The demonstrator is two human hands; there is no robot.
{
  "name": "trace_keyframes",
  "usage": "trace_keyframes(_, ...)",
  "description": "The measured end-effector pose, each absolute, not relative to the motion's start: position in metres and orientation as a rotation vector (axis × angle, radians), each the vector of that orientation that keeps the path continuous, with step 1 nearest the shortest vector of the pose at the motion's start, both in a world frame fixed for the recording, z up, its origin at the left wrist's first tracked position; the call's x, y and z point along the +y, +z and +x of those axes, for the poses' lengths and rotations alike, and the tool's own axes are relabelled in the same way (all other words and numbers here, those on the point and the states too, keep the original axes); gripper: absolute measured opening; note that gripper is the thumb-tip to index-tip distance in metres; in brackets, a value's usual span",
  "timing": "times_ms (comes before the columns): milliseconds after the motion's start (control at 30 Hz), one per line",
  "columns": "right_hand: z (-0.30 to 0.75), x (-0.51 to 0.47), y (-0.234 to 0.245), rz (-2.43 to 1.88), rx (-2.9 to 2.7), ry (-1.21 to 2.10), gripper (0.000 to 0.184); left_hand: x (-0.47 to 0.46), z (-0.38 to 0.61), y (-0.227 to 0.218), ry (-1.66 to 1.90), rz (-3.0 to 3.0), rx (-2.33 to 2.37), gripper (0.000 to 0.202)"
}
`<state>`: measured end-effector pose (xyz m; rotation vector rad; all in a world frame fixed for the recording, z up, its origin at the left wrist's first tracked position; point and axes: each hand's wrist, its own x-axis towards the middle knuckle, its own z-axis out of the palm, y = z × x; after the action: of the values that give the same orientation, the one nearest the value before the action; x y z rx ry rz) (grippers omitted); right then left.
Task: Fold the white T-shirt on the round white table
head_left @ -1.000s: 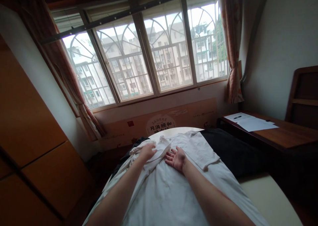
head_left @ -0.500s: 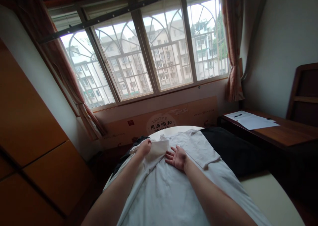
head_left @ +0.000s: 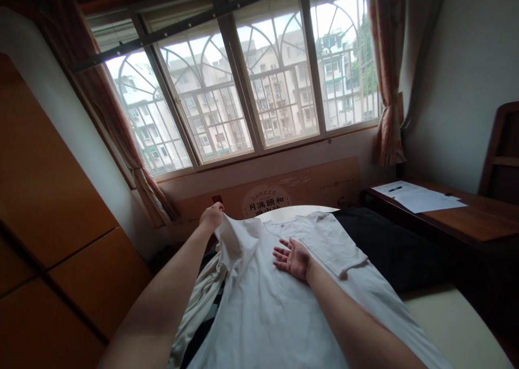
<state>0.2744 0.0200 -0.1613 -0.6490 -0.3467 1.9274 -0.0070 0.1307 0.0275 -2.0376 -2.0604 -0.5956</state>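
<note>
A white T-shirt lies spread on a round pale table. My left hand is closed on the shirt's left shoulder and sleeve and holds that part lifted above the table. My right hand lies open with fingers spread on the shirt's chest, just below the collar. The shirt's right sleeve is folded across the body. A black garment lies under the shirt on the right side of the table.
A wooden desk with white papers and a pen stands at the right. A cardboard box with printed characters leans under the barred window. A wooden cabinet fills the left.
My left hand has gripped the shirt's left shoulder and pulled it up and out to the left. My right hand has stayed flat on the chest.
</note>
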Motion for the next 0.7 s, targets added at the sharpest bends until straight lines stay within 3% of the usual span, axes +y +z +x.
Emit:
trace_keyframes(267, 0.273, 0.017, -0.161, -0.668, -0.369, 1.92, 0.037, 0.139, -0.049, 0.07, -0.29, -2.028, -1.991, 0.025)
trace_keyframes(700, 0.272, 0.011, -0.155, -0.696, -0.402, 1.912, 0.035, 0.11, -0.106, -0.023, -0.34, -1.744, -2.375, 0.037)
